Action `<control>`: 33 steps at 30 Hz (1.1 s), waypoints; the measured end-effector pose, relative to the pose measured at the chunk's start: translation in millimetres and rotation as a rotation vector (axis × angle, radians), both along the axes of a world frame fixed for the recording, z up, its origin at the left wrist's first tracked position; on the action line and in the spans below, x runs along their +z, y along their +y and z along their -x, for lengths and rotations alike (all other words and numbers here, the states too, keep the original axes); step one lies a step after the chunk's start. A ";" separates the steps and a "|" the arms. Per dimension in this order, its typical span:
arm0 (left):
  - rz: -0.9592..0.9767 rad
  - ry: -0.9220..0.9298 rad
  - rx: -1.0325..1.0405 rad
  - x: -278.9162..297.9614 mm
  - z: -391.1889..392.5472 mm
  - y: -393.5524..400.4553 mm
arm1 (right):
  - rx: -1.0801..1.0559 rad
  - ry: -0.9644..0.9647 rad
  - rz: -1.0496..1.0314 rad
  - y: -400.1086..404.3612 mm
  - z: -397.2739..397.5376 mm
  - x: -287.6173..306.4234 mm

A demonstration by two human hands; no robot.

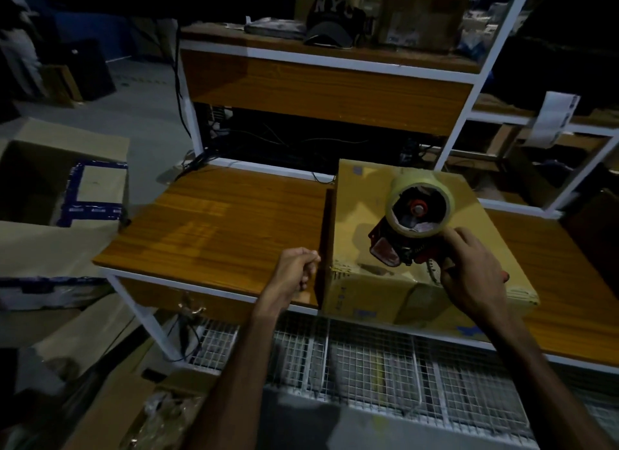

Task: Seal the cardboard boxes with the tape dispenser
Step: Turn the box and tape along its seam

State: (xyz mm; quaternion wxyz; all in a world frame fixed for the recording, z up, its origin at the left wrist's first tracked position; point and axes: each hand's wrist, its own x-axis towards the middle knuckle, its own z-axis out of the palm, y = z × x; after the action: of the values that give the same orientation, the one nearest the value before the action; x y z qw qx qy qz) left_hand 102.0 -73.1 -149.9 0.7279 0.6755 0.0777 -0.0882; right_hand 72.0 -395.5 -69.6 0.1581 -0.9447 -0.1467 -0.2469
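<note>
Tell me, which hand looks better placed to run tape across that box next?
The right hand, probably. It already grips the tape dispenser above the cardboard box. The left hand is curled beside the box's left edge, holding nothing I can make out.

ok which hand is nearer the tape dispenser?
Right. The right hand grips the tape dispenser atop the cardboard box; the left hand is curled beside the box's left edge.
</note>
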 end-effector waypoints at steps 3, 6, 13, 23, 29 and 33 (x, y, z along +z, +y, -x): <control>0.021 0.010 -0.026 -10.0 2.3 -3.3 | -0.007 0.032 -0.014 -4.8 3.2 -4.9; 0.086 0.027 -0.038 -18.7 8.3 -9.9 | -0.012 0.052 -0.010 -6.8 5.5 -12.4; 0.085 0.015 -0.016 -22.7 15.4 -21.5 | -0.010 0.106 -0.054 -9.7 7.2 -26.6; -0.147 -0.119 0.190 -24.2 20.2 -47.9 | 0.046 0.094 -0.065 -13.3 4.8 -35.8; -0.157 0.122 0.255 -43.3 32.7 -45.0 | 0.050 0.101 -0.070 -13.4 4.2 -36.1; -0.084 0.026 0.292 -60.4 50.2 -57.2 | 0.041 0.089 -0.045 -16.4 -0.4 -40.5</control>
State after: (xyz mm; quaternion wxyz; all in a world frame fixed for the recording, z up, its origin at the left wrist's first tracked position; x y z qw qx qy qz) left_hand 51.8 -130.3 -210.2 0.7031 0.6856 0.1880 0.0133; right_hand 72.4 -411.8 -110.1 0.1908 -0.9478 -0.1531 -0.2046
